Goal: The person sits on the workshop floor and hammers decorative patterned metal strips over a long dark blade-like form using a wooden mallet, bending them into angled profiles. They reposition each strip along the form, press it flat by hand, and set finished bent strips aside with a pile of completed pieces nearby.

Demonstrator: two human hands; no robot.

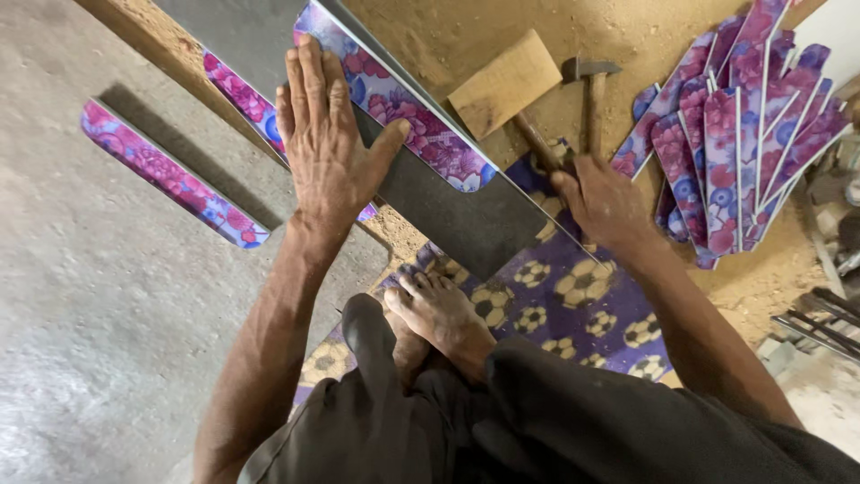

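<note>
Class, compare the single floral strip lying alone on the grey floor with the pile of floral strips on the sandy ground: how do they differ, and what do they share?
The single floral strip lies flat and alone on grey concrete; the pile of floral strips fans out, overlapping, on sandy ground. The single strip lies out past the left hand, which touches it nowhere; the pile lies beyond the right hand, near a hammer. Both show the same purple, pink and blue flower pattern with rounded ends.

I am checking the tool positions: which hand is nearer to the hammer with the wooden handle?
The right hand. It lies just below the hammer, at the lower end of its handle. The left hand rests flat on the floral strip, well away to the hammer's left.
</note>
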